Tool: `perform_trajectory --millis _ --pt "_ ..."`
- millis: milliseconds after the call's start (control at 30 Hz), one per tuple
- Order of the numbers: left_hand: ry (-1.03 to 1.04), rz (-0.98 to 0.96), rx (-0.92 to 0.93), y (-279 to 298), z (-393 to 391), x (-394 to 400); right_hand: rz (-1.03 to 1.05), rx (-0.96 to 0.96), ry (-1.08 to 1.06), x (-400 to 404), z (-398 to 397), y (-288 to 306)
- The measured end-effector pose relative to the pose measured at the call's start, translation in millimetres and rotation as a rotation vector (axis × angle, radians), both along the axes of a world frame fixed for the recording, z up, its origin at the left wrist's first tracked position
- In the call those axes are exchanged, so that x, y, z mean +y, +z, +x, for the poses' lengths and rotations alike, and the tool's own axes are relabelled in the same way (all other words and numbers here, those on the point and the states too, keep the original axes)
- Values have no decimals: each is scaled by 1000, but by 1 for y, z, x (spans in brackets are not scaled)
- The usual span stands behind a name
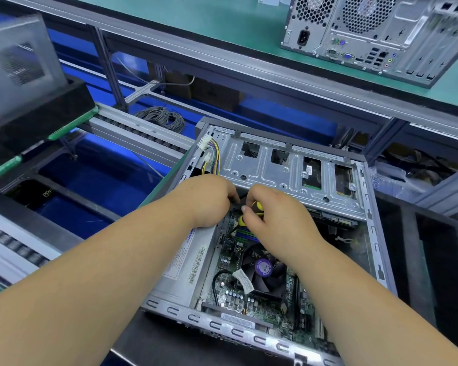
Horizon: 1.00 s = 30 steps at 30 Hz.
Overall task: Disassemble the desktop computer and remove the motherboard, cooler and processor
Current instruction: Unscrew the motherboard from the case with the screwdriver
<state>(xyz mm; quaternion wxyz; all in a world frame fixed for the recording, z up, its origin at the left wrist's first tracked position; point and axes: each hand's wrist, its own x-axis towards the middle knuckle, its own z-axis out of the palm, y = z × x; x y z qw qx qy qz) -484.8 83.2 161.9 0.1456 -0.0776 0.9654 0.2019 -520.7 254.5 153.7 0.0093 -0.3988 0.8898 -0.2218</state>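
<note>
While the right hand (270, 220) curls its fingers round the yellow screwdriver (257, 207), the left hand (209, 199) at nine o'clock — fingers hidden, grip unclear — should steady the case (368, 212); keep the tool upright.

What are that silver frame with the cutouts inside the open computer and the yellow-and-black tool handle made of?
Drive cage: looks like bare stamped sheet steel, a dull silver finish with pressed ribs, punched holes and soft glare.
Screwdriver handle, held by the right hand: probably moulded plastic, perhaps with rubbery black grip parts; the yellow is smooth and slightly glossy. Most of it is hidden by the fingers, so this is a guess.
</note>
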Motion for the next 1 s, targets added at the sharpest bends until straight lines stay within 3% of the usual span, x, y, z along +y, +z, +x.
perform_trajectory --millis 133,433,1000 --pt "13 15 0 -2 0 0 -59 -25 -27 3 -1 1" --pt "18 -5 32 1 4 1 142 0 118 -5 2 -10" --pt "-4 16 2 -3 0 -2 83 -18 81 -2 0 -2"
